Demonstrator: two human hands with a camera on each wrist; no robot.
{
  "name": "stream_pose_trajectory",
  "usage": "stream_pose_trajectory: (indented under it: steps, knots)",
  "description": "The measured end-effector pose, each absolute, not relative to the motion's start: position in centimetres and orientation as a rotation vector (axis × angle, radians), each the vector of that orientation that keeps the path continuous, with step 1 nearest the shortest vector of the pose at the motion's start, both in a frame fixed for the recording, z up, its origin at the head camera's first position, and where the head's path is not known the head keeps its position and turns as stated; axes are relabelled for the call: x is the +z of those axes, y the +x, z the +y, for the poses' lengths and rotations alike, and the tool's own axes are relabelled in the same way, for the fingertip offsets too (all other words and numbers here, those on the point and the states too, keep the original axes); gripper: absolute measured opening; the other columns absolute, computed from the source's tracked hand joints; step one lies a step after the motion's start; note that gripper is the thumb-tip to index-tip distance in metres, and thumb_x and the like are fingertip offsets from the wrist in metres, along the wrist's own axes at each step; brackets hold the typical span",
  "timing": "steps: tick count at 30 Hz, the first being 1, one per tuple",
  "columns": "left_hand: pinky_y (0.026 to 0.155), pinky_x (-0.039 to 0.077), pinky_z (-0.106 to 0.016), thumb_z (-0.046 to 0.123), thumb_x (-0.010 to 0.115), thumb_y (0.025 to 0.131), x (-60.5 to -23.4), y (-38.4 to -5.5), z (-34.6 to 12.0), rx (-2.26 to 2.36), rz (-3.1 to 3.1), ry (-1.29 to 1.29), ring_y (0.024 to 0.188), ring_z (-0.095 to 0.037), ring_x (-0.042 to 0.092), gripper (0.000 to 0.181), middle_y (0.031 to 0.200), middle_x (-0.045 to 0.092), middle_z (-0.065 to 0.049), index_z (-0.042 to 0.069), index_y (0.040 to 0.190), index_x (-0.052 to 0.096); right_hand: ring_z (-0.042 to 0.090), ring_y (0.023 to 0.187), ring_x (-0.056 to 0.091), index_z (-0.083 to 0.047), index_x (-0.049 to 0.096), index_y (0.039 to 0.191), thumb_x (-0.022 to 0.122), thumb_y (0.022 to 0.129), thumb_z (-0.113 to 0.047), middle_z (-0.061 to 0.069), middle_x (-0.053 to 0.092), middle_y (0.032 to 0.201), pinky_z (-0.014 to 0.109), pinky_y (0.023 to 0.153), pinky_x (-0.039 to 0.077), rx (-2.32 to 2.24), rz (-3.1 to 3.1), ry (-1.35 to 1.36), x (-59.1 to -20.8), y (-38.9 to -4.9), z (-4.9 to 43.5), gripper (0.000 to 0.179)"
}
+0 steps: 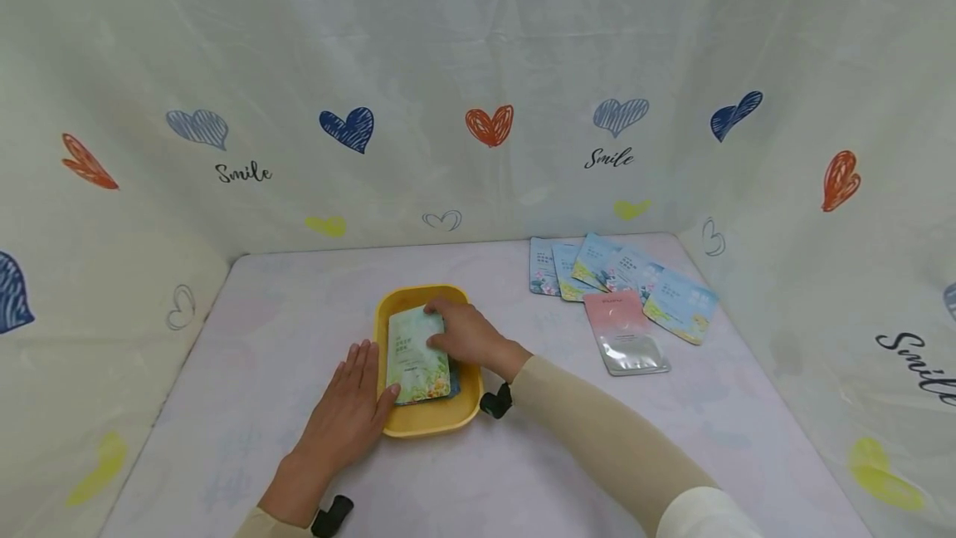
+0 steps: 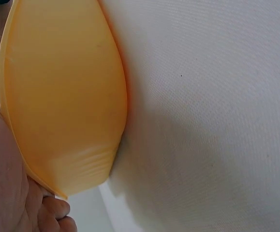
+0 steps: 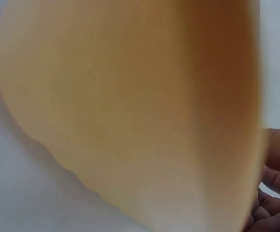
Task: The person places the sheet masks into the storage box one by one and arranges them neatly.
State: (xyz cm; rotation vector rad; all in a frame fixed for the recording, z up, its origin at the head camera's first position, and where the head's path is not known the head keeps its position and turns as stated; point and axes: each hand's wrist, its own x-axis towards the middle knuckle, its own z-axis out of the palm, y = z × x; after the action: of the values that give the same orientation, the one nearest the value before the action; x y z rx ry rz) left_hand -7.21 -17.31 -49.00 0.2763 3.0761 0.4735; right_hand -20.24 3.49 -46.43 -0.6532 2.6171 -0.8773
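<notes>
A yellow plastic tray (image 1: 427,424) sits mid-table with a pale green sheet mask packet (image 1: 418,355) inside, flowers printed along its bottom. The edge of a bluish packet (image 1: 455,380) shows beneath it. My right hand (image 1: 472,335) reaches in from the right and pinches the green packet near its upper right edge. Along the tray's left side lies my left hand (image 1: 345,409), fingers straight, thumb by the packet's lower left corner. The left wrist view has the tray's outer wall (image 2: 67,96) beside that hand; in the right wrist view the tray hides most of the right hand.
Several light blue packets (image 1: 680,305) lie fanned out at the table's back right. A pink and silver packet (image 1: 626,330) lies just in front of them. A heart-printed curtain (image 1: 418,48) encloses the table's back and sides.
</notes>
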Motion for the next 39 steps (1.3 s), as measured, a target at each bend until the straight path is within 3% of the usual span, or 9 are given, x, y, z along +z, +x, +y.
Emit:
stream_pose_trajectory:
  steps: [5,9,14,20,26,34,39]
  knots:
    - [0.127,0.027,-0.063,0.037,0.051,0.112,-48.9,-7.3,-17.2,0.471,3.069,0.271,0.16,-0.047,0.02,0.078,0.169,0.025,-0.032,-0.012,0.163,0.019,0.01,0.079,0.068,-0.009,0.06,0.144,0.074,0.1,-0.024,0.01,0.072,0.129,0.027,0.079,0.062,-0.956,2.575,-0.582,-45.9,-20.3,4.0,0.049]
    - [0.127,0.027,-0.063,0.037,0.051,0.112,-48.8,-7.3,-17.2,0.475,3.064,0.264,0.16,-0.047,0.02,0.077,0.169,0.025,-0.032,-0.012,0.163,0.019,0.009,0.071,0.07,-0.006,0.062,0.14,0.075,0.099,-0.021,0.016,0.069,0.136,0.024,0.069,0.061,-1.096,2.508,-0.505,-45.8,-20.6,4.5,0.046]
    - [0.127,0.027,-0.063,0.036,0.051,0.112,-48.7,-7.2,-17.2,0.481,3.057,0.255,0.16,-0.046,0.02,0.078,0.169,0.025,-0.032,-0.011,0.163,0.018,0.015,0.076,0.075,-0.005,0.063,0.14,0.077,0.098,-0.02,0.016,0.064,0.145,0.024,0.071,0.062,-1.178,2.468,-0.493,-45.9,-20.7,5.0,0.046]
    - [0.127,0.026,-0.062,0.037,0.051,0.112,-48.8,-7.3,-17.1,0.468,3.053,0.245,0.16,-0.046,0.019,0.078,0.17,0.024,-0.031,-0.011,0.163,0.018,0.018,0.086,0.074,-0.003,0.061,0.14,0.076,0.099,-0.022,0.015,0.069,0.132,0.027,0.075,0.064,-1.289,2.436,-0.495,-46.0,-20.4,5.6,0.048]
    - [0.127,0.026,-0.062,0.037,0.051,0.111,-48.9,-7.3,-17.1,0.469,3.058,0.24,0.16,-0.046,0.019,0.078,0.17,0.024,-0.031,-0.011,0.163,0.018,0.021,0.105,0.069,0.0,0.06,0.138,0.07,0.103,-0.022,0.017,0.065,0.136,0.027,0.08,0.064,-1.429,2.472,-0.523,-46.0,-20.2,6.7,0.042]
    - [0.129,0.023,-0.061,0.039,0.048,0.112,-48.9,-7.3,-17.1,0.478,3.017,0.19,0.161,-0.045,0.015,0.079,0.172,0.021,-0.03,-0.01,0.164,0.016,0.023,0.111,0.066,-0.005,0.063,0.137,0.068,0.105,-0.027,0.009,0.069,0.129,0.038,0.093,0.061,-1.372,2.687,-0.521,-46.3,-20.5,9.3,0.039]
    - [0.128,0.024,-0.062,0.038,0.05,0.111,-49.0,-7.3,-17.0,0.477,3.03,0.205,0.161,-0.046,0.017,0.079,0.171,0.022,-0.031,-0.011,0.164,0.017,0.026,0.112,0.067,-0.005,0.062,0.137,0.067,0.105,-0.029,0.013,0.07,0.129,0.042,0.097,0.061,-1.28,2.808,-0.518,-46.8,-20.7,11.6,0.04]
